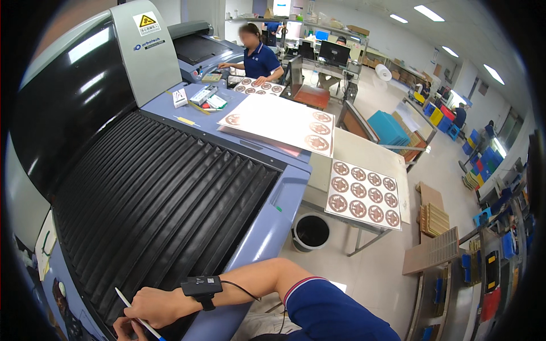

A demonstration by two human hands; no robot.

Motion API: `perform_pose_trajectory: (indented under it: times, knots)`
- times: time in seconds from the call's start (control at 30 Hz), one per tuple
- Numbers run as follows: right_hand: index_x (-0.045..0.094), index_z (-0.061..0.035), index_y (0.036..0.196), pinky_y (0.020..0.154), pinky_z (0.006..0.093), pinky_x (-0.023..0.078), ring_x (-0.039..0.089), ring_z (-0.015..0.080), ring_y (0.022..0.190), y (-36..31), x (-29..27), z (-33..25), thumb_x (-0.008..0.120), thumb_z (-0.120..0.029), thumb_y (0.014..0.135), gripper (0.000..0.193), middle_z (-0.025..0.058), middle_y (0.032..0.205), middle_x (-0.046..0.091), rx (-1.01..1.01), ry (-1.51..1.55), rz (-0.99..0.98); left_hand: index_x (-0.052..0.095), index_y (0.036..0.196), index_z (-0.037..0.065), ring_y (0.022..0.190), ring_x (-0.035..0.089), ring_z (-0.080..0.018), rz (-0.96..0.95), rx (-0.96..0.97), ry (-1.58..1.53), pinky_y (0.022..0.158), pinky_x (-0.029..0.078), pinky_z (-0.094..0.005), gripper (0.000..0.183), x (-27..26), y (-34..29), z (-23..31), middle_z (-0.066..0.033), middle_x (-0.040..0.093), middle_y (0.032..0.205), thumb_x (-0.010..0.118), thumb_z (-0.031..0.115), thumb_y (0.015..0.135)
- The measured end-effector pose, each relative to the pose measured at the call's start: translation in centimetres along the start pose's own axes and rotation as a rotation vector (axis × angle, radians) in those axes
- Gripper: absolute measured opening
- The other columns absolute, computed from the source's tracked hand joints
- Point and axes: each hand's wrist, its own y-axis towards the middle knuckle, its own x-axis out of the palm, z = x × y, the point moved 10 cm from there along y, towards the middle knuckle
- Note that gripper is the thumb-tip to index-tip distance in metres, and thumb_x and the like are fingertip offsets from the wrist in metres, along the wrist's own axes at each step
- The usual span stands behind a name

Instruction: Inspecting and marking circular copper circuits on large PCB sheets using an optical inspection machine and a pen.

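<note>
My right hand (156, 307) is closed round a slim white pen (126, 299) with a blue end, above the near edge of a black pleated bellows cover (170, 187). Just below, at the lower rim, the fingers of my left hand (124, 328) pinch the same pen; most of that hand is cut off. A small black device (202, 286) with a cable is strapped to my right wrist. The bellows belongs to a large blue-grey machine (267, 227) with a dark glossy hood (71, 85).
White sheets with brown round patterns (364, 194) lie on a side table and a stack (273, 122) sits on the machine's far end. Small boxes (180, 98) stand nearby. A bin (310, 232) is on the floor. A co-worker (260, 59) sits beyond; shelves (483, 273) line the right.
</note>
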Motion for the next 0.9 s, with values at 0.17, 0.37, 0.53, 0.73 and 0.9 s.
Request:
perform_pose_trajectory:
  times: [0.17,0.37,0.53,0.73,0.9]
  knots:
    - [0.056,0.0013,0.079,0.054,0.0426,0.047,0.063,0.0359,0.061,-0.1,0.1,0.1,0.066,-0.004,0.075,0.013,0.0155,0.061,0.060,-0.040,-0.003,-0.011,0.062,0.107,-0.003,0.081,0.067,-0.0182,-0.001,0.003,-0.022,0.073,0.055,-0.0283,0.020,0.1,0.2,0.4,-0.0132,0.069,0.092,0.068,0.005,0.090]
    - [0.055,-0.0012,0.081,0.056,0.0440,0.048,0.064,0.0349,0.063,0.1,0.0,-0.6,0.067,-0.004,0.074,0.014,0.0131,0.063,0.062,-0.067,-0.001,0.010,0.062,0.105,-0.003,0.078,0.068,-0.0179,-0.017,-0.054,0.016,0.072,0.055,-0.0289,0.019,-0.5,0.1,0.3,-0.0138,0.070,0.090,0.069,0.006,0.091]
    - [0.055,-0.0033,0.082,0.055,0.0422,0.048,0.064,0.0324,0.063,-0.2,0.2,-0.3,0.067,-0.002,0.073,0.015,0.0096,0.065,0.063,-0.056,0.037,0.013,0.061,0.107,-0.004,0.076,0.068,-0.0176,0.062,0.034,-0.063,0.070,0.055,-0.0286,0.020,-0.6,0.3,0.8,-0.0141,0.070,0.087,0.069,0.006,0.090]
    - [0.054,-0.0033,0.083,0.054,0.0423,0.048,0.064,0.0327,0.063,-0.1,0.2,-0.3,0.066,0.000,0.072,0.016,0.0091,0.065,0.063,-0.054,0.023,0.007,0.060,0.106,-0.003,0.076,0.068,-0.0173,0.000,0.027,-0.030,0.069,0.055,-0.0286,0.021,-0.3,0.1,0.5,-0.0139,0.069,0.086,0.069,0.006,0.090]
    - [0.054,-0.0016,0.080,0.053,0.0425,0.047,0.063,0.0347,0.060,-0.4,-0.7,-0.9,0.066,-0.003,0.075,0.013,0.0118,0.062,0.061,-0.089,0.011,0.053,0.061,0.104,-0.002,0.076,0.068,-0.0160,0.009,0.050,-0.043,0.068,0.055,-0.0282,0.019,0.1,0.1,0.3,-0.0119,0.069,0.086,0.070,0.006,0.089]
